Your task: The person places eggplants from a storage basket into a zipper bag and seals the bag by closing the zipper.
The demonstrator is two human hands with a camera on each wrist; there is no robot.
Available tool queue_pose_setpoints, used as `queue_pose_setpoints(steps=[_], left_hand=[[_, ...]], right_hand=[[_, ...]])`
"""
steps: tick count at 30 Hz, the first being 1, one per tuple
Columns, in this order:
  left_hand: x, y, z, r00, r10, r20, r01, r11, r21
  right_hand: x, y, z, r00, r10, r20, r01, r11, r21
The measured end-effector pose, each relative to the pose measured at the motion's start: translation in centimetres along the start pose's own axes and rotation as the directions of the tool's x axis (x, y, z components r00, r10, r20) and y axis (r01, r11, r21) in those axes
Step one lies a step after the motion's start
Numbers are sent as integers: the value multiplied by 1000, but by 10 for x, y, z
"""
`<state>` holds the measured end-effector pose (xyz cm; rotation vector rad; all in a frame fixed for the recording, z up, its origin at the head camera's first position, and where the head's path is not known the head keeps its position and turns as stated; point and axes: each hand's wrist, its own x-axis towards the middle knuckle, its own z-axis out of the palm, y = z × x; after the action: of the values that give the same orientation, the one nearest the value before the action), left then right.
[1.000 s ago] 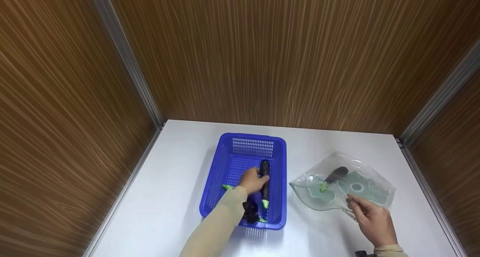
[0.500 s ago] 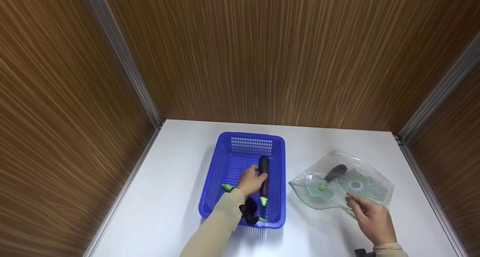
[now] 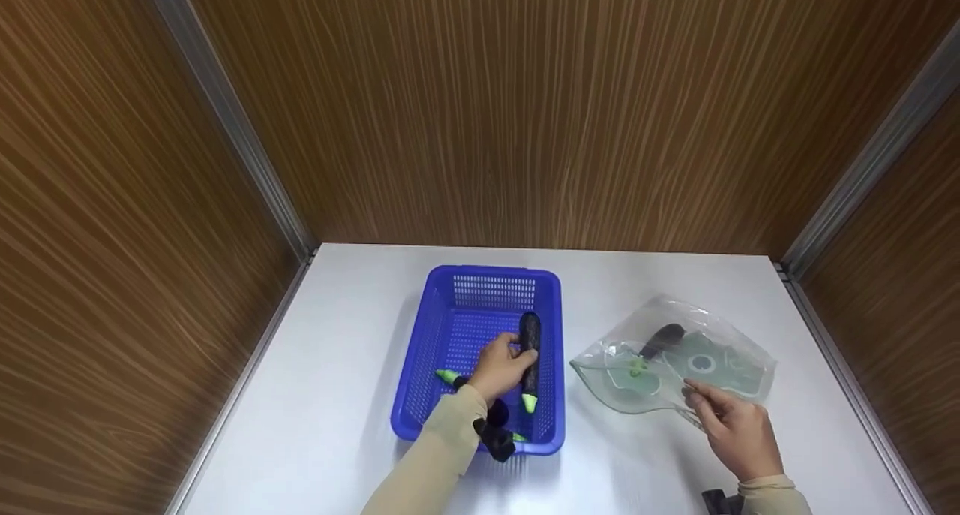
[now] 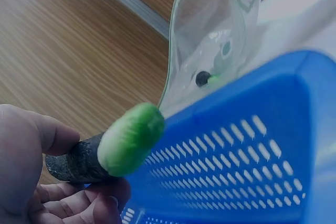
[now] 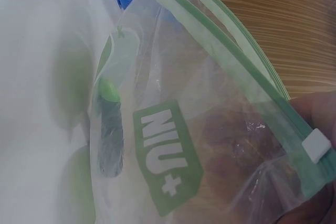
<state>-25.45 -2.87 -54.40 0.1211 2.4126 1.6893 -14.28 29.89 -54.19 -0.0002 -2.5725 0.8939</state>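
My left hand [image 3: 501,366] grips a long dark eggplant [image 3: 530,357] with a pale green end, between thumb and fingers, over the right side of the blue basket [image 3: 401,395]. In the left wrist view the eggplant's green end [image 4: 131,140] points away from the palm, near the basket wall. My right hand [image 3: 742,434] pinches the edge of a clear zip bag [image 3: 600,402], near its white slider [image 5: 316,145]. The bag's mouth gapes toward the basket. Inside lies a dark eggplant [image 5: 111,135] with a green top.
Another green-tipped vegetable [image 3: 448,377] lies in the basket, partly hidden by my left wrist. A further green tip [image 3: 519,438] shows at the near end. Wood-patterned panels [image 3: 480,109] enclose the white table [image 3: 300,395] at the back and sides.
The eggplant in my left hand has risen slightly and shifted a little right relative to the basket. My right hand keeps its hold on the bag. The head view has shifted slightly.
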Motion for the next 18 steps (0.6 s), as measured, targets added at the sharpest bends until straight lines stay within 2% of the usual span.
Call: queue_pose_setpoints(steps=[5, 9, 18], left_hand=[[-8, 6, 1, 1000, 17, -15, -17, 1000, 7], [-12, 11, 3, 999, 37, 0, -37, 999, -14], [-19, 21, 15, 994, 35, 103, -29, 997, -68]], right_hand=[[1, -2, 3, 1000, -2, 10, 2, 1000, 20], [3, -3, 3, 1000, 1, 10, -2, 1000, 29], [-2, -1, -3, 1000, 16, 8, -16, 999, 36]])
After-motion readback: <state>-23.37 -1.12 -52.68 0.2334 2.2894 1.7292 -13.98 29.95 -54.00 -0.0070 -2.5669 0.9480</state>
